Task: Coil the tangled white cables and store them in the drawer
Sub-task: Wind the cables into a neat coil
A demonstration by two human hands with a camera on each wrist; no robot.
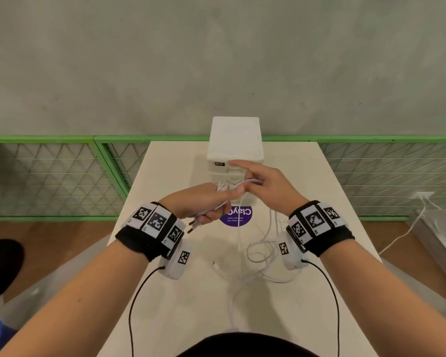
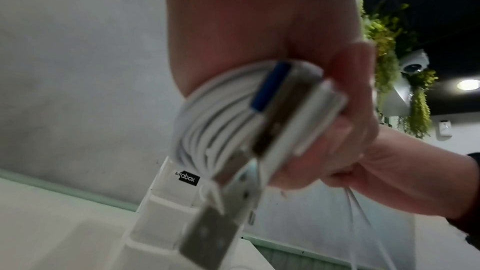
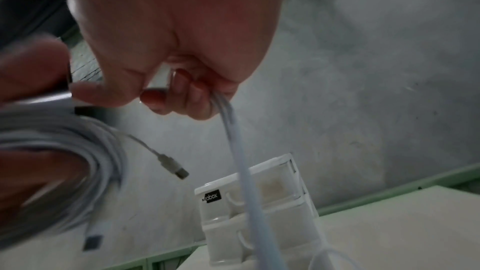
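The left hand (image 1: pixel 202 202) is held above the table (image 1: pixel 170 300), fingers curled round a coil of white cables (image 2: pixel 207 114) wound over them; metal USB plugs (image 1: pixel 192 226) stick out below the fist. Loose cable loops (image 1: pixel 263 253) lie on the table between the wrists; a purple round sticker (image 1: pixel 236 216) there reads "Clay", upside down, its small print too fine to read. Behind the hands stands a white drawer unit (image 1: pixel 234 140), drawers closed, with a black label (image 3: pixel 211 196) ending "box". The right hand (image 1: pixel 264 184) pinches cable strands (image 3: pixel 233 137) in its curled lower fingers, the forefinger stretched toward the unit.
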